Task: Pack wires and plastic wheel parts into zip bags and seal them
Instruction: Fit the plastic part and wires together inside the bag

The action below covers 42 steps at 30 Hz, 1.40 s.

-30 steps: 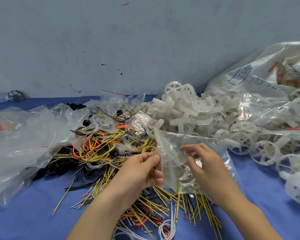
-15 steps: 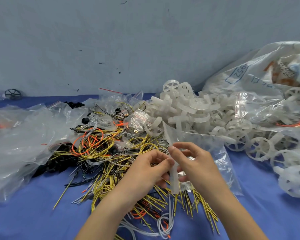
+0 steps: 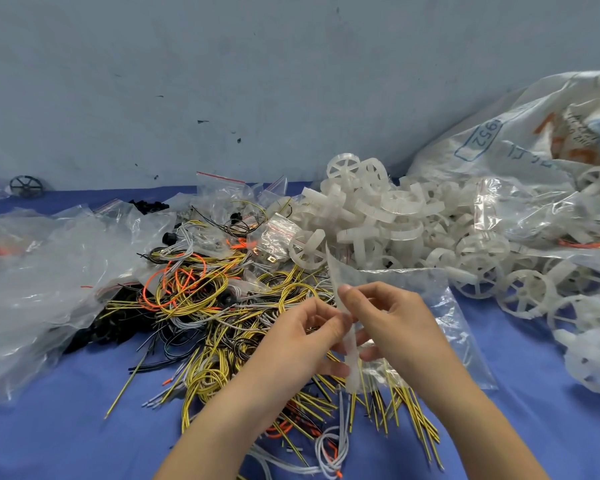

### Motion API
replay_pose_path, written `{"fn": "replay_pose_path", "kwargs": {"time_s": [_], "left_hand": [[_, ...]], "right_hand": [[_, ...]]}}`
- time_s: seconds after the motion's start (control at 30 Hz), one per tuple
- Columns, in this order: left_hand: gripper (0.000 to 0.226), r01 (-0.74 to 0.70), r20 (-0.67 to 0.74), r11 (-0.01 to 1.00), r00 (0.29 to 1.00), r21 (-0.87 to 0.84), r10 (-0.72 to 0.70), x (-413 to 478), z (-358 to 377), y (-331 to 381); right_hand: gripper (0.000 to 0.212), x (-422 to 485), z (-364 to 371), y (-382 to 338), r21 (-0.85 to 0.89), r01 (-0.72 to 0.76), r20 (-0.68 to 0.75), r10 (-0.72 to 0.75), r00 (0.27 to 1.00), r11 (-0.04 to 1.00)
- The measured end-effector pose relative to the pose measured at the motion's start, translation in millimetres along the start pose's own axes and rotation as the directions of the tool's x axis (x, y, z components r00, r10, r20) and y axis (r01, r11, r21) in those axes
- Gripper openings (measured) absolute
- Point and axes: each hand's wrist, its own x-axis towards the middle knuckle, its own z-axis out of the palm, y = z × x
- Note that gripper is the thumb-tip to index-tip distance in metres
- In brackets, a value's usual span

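Both hands, left hand (image 3: 305, 341) & right hand (image 3: 392, 327), pinch zip bag (image 3: 430, 306) edge, fingers curled.

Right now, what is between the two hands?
In the head view, the edge of a clear zip bag stands between the left hand and the right hand. Both pinch it. Yellow wires lie underneath.

We see a packing workshop: wires (image 3: 201, 299) and plastic wheels (image 3: 388, 226) heaped on a blue table (image 3: 49, 438) below a scuffed wall (image 3: 222, 81).
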Motion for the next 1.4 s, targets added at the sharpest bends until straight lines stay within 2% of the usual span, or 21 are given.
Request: {"fn": "replay_pose_path", "kwargs": {"time_s": [0.13,0.23,0.33,0.4,0.47,0.53,0.57,0.63,0.67,0.7,0.73,0.77,0.8,0.87,0.9,1.0,1.1,1.17,1.27,1.33,1.4], "left_hand": [[0.025,0.037,-0.026,0.999,0.999,-0.024,-0.038,0,5,-1],[0.021,0.064,-0.056,0.993,0.996,-0.095,-0.070,1,7,-1],[0.017,0.055,-0.141,0.992,0.987,-0.110,-0.071,3,7,-1],[0.012,0.002,-0.263,0.999,0.965,0.041,0.009,2,6,-2],[0.006,-0.074,-0.336,0.956,0.926,0.283,0.171,1,4,-5],[0.015,-0.148,-0.310,0.839,0.884,0.524,0.349,0,3,-8],[0.018,-0.165,-0.257,0.726,0.864,0.667,0.432,0,3,-10],[0.015,-0.145,-0.100,0.390,0.834,0.910,0.542,-2,4,-12],[0.012,-0.130,-0.049,0.277,0.829,0.952,0.558,-2,6,-11],[0.011,-0.117,-0.044,0.243,0.820,0.963,0.571,-1,8,-10],[0.012,-0.110,-0.067,0.269,0.817,0.957,0.572,0,10,-8],[0.015,-0.122,-0.107,0.369,0.833,0.921,0.543,1,11,-4],[0.018,-0.133,-0.154,0.517,0.867,0.846,0.475,4,11,0],[0.019,-0.084,-0.179,0.821,0.959,0.564,0.221,11,9,9],[0.019,-0.021,-0.171,0.891,0.979,0.453,0.110,11,9,12],[0.020,0.103,-0.153,0.966,0.986,0.239,-0.068,10,8,19],[0.018,0.198,0.016,0.980,0.980,-0.013,-0.198,9,10,19],[0.029,0.225,0.087,0.974,0.971,-0.025,-0.222,7,10,14],[0.036,0.239,0.112,0.970,0.966,-0.030,-0.235,9,12,5],[0.039,0.263,0.138,0.965,0.956,-0.026,-0.257,9,14,1],[0.057,0.290,0.161,0.956,0.946,-0.045,-0.280,11,15,-1]], "right_hand": [[0.014,1,-2,2,-0.107,0.014,-0.023,-0.016,1.000,0.994],[0.013,1,-3,1,-0.092,-0.002,-0.028,-0.001,1.000,0.996],[0.012,1,-6,-3,-0.075,0.007,-0.111,-0.016,0.994,0.997],[0.011,-1,-10,-6,-0.070,0.036,-0.194,-0.049,0.980,0.997],[0.011,-3,-12,-9,-0.102,0.074,-0.255,-0.098,0.962,0.992],[0.012,-6,-12,-12,-0.169,0.104,-0.278,-0.149,0.949,0.980],[0.014,-6,-11,-12,-0.221,0.112,-0.281,-0.173,0.944,0.969],[0.017,-8,-7,-12,-0.344,0.121,-0.271,-0.222,0.937,0.931],[0.018,-8,-5,-12,-0.397,0.129,-0.257,-0.245,0.935,0.909],[0.019,-9,-3,-12,-0.439,0.136,-0.236,-0.260,0.936,0.888],[0.020,-11,-1,-13,-0.465,0.139,-0.210,-0.261,0.942,0.874],[0.022,-12,1,-15,-0.477,0.141,-0.180,-0.254,0.950,0.868],[0.022,-14,3,-17,-0.481,0.146,-0.149,-0.245,0.958,0.864],[0.023,-18,4,-22,-0.496,0.169,-0.093,-0.246,0.965,0.852],[0.023,-20,5,-24,-0.508,0.185,-0.072,-0.256,0.964,0.841],[0.031,-27,6,-34,-0.535,0.230,-0.008,-0.277,0.961,0.813],[0.035,-32,7,-40,-0.566,0.252,0.045,-0.276,0.960,0.785],[0.030,-33,4,-44,-0.598,0.250,0.091,-0.245,0.965,0.762],[0.026,-34,-5,-50,-0.635,0.255,0.172,-0.188,0.967,0.730],[0.027,-35,-11,-54,-0.615,0.260,0.197,-0.174,0.965,0.744],[0.031,-34,-15,-57,-0.568,0.251,0.182,-0.178,0.967,0.784]]}}
